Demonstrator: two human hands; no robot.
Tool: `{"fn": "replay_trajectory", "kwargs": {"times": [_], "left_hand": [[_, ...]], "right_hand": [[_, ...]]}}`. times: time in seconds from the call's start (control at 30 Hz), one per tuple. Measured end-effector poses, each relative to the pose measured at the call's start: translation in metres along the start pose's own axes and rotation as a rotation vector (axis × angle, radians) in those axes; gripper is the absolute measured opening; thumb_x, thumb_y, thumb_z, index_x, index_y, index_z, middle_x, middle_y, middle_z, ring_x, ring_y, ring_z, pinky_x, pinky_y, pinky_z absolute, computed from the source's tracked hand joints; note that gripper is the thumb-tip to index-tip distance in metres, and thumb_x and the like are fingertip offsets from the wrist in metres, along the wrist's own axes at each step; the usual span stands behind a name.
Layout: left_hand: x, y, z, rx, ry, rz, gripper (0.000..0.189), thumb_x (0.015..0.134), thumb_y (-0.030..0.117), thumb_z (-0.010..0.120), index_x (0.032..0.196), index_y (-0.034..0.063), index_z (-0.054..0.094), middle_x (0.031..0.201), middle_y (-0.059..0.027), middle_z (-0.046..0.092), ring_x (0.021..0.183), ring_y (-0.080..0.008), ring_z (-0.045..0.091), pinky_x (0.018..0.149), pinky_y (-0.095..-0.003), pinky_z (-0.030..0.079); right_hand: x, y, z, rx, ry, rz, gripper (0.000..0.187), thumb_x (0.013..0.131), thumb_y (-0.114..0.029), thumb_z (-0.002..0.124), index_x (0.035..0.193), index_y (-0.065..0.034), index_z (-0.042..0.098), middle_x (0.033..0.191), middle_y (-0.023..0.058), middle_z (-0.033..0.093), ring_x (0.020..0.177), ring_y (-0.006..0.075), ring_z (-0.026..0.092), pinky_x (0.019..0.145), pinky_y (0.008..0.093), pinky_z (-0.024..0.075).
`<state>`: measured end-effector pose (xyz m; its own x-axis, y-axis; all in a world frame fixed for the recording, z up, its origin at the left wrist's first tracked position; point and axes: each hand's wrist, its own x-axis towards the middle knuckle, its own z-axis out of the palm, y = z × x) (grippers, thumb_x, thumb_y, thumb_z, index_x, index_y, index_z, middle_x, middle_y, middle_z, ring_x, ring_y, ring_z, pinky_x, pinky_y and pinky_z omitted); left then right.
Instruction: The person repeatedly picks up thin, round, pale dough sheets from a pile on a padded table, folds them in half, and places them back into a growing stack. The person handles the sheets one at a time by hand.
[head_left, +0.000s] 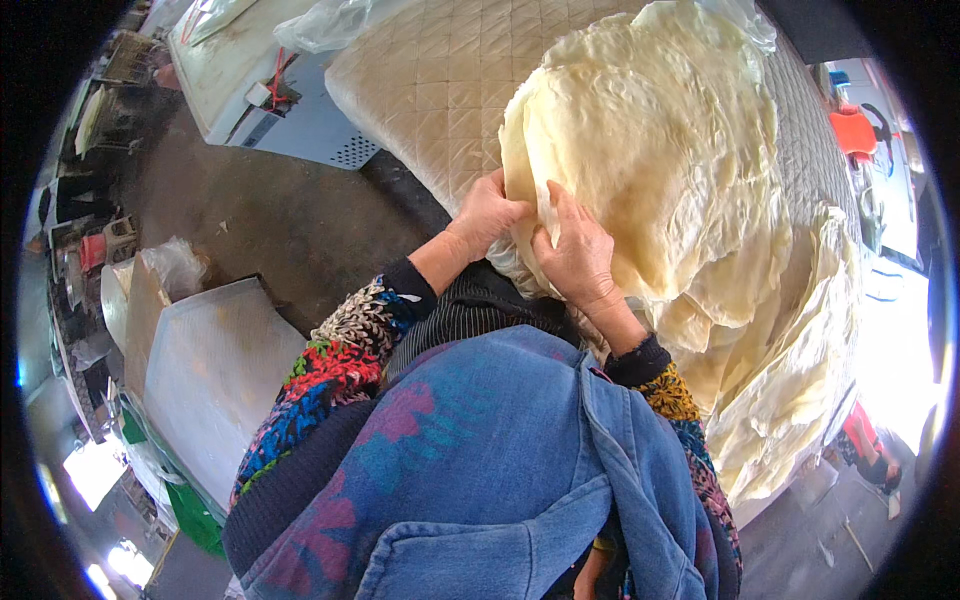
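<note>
A broad pile of thin, pale-yellow, wrinkled round sheets (660, 142), much like large thin pancakes, lies in front of me on a quilted cloth (450, 82). At the pile's near left edge, my left hand (487, 214) pinches the rim of a sheet between thumb and fingers. Just to its right, my right hand (577, 251) grips a raised fold of the same edge, its fingers resting over the sheet. How many layers are between the fingers cannot be seen. More sheets (795, 405) hang in loose folds nearer to me on the right.
Beyond the floor (247, 210) at the left stands a white box-shaped appliance (300, 142) with red string, a clear plastic bag (322, 26) near it. A pale flat-topped chest (217, 360) is close on my left. A person (870, 442) is partly visible at lower right.
</note>
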<state>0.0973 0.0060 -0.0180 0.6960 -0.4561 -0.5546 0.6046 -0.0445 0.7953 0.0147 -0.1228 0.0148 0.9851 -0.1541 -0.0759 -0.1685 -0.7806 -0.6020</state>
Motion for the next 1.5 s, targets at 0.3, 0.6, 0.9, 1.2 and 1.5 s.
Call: {"fn": "replay_trajectory", "kwargs": {"times": [0.3,0.6,0.9,1.2,1.5], "left_hand": [[-0.021,-0.01,0.023,-0.154,0.127,0.039,0.029,0.079,0.006,0.063,0.107,-0.0003,0.059,0.097,-0.0071,0.064,0.083,-0.0146,0.062,0.068,-0.0272,0.051],[-0.043,-0.031,0.046,-0.119,0.252,0.313,0.048,0.08,0.001,0.055,0.127,0.0025,0.043,0.108,-0.0082,0.059,0.088,-0.0142,0.06,0.07,-0.0277,0.052],[-0.041,-0.06,0.042,0.248,0.442,0.577,0.056,0.076,-0.005,0.054,0.13,0.0033,0.038,0.111,-0.0137,0.057,0.085,-0.0174,0.061,0.071,-0.0266,0.05],[-0.037,-0.044,0.042,0.134,0.321,0.323,0.023,0.084,0.009,0.059,0.103,-0.0028,0.063,0.092,-0.0056,0.066,0.079,-0.0108,0.061,0.064,-0.0262,0.051],[-0.027,-0.034,0.042,-0.126,0.347,0.389,0.014,0.083,0.005,0.062,0.092,-0.0023,0.068,0.082,-0.0035,0.068,0.067,-0.0076,0.06,0.06,-0.0232,0.049]], "right_hand": [[-0.005,0.033,-0.01,0.227,-0.087,0.038,0.044,0.09,-0.045,0.053,0.109,-0.0067,0.062,0.1,0.0126,0.067,0.088,0.0313,0.064,0.074,0.0401,0.0506],[-0.012,0.025,-0.01,0.039,0.122,-0.2,0.048,0.08,-0.025,0.06,0.124,-0.0087,0.053,0.096,0.016,0.066,0.084,0.0326,0.065,0.069,0.0424,0.0514],[0.002,0.066,-0.02,0.465,0.126,0.055,0.045,0.075,-0.019,0.066,0.116,-0.0048,0.057,0.09,0.0178,0.067,0.081,0.0341,0.064,0.073,0.0396,0.0512],[0.012,0.074,-0.019,0.402,0.06,0.119,0.036,0.072,-0.018,0.069,0.104,-0.0026,0.061,0.09,0.013,0.068,0.082,0.024,0.065,0.074,0.0348,0.0507],[0.008,0.07,-0.122,0.623,0.072,0.159,0.03,0.079,-0.005,0.069,0.109,-0.0047,0.062,0.094,0.0041,0.068,0.082,0.0115,0.064,0.072,0.0253,0.0523]]}}
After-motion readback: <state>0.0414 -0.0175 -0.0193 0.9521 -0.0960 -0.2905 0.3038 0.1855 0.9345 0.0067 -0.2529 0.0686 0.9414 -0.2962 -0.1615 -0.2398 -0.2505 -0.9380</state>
